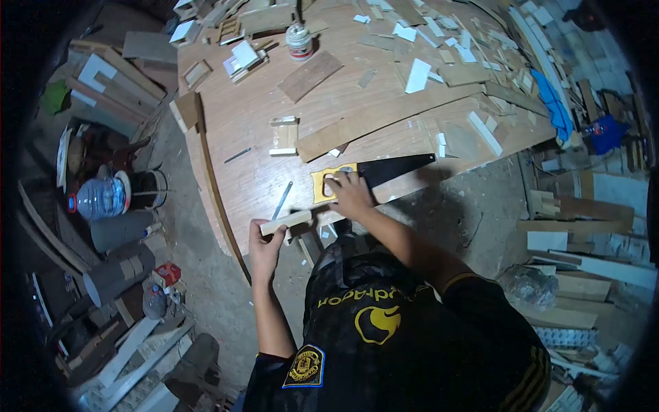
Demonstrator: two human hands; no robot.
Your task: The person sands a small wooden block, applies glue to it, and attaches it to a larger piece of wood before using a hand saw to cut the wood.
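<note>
My left hand [266, 248] is closed around a short pale wooden piece [286, 223], held up at the table's near edge. My right hand [353, 196] rests with its fingers curled at the yellow handle of a handsaw [398, 169]. The saw lies flat on the tabletop, its black blade pointing right. A thin dark blade-like strip [282, 200] lies just beyond my left hand. Farther left on the wood is a pencil-like stick [237, 155]. Beyond the saw sits a small assembled wooden piece [284, 137] with pale end strips.
A long board [391, 123] crosses the table [226, 182] behind the saw. Farther back stand a glue-like jar [299, 42], a flat board [310, 77] and many offcuts. A curved strip [209, 172] runs along the left edge. Stacked wood and a water bottle [101, 198] stand on the floor.
</note>
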